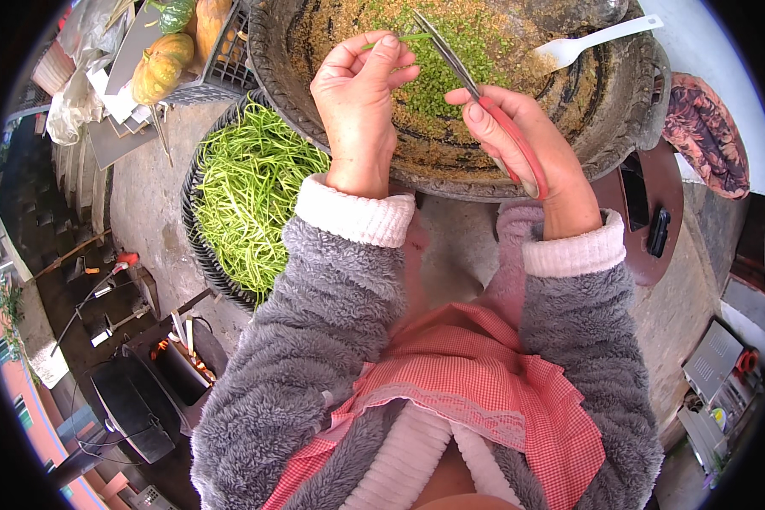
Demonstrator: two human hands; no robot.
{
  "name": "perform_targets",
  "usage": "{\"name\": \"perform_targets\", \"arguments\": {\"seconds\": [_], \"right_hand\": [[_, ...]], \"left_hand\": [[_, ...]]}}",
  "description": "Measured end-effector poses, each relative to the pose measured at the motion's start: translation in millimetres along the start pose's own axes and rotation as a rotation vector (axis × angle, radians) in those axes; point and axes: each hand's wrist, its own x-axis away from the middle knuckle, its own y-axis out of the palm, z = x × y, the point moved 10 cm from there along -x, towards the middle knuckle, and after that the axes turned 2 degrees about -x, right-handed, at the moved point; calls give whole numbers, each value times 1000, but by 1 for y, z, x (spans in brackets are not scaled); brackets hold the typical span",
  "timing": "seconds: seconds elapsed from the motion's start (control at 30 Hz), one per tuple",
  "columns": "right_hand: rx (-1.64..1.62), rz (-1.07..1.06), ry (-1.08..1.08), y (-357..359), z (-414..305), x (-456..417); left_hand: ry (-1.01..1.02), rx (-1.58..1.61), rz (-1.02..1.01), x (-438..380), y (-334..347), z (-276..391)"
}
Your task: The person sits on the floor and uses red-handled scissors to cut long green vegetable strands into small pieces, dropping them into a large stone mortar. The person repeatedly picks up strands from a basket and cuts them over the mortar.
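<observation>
Between the thumb and fingers of my left hand [363, 95] is a thin green stem [414, 37]. My right hand [542, 134] grips red-handled scissors [513, 137], whose blades lie across the stem's free end. Whether the blades are parted is hard to tell. Both hands are over a large dark basin [433, 187] with a ridged rim. Chopped green pieces [443, 80] are heaped in it on a brownish crumbly mixture [331, 51]. A white plastic spatula [574, 48] rests inside at the right. Left of the basin, a black woven basket [197, 236] holds many long green stems [248, 197].
Pumpkins [161, 67] and a black plastic crate [229, 51] stand at upper left. A stove [182, 363] with burning wood is at lower left. Right of my knees, a brown stool [656, 191] carries a phone [634, 191]. A patterned cushion [707, 137] lies beyond it.
</observation>
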Motion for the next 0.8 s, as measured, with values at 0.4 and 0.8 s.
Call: {"name": "perform_targets", "arguments": {"seconds": [0.4, 0.8], "right_hand": [[-85, 20, 91, 1, 0, 1], [13, 3, 24, 4, 0, -2]], "left_hand": [[-17, -1, -40, 2, 5, -2], [-81, -33, -107, 3, 11, -8]]}}
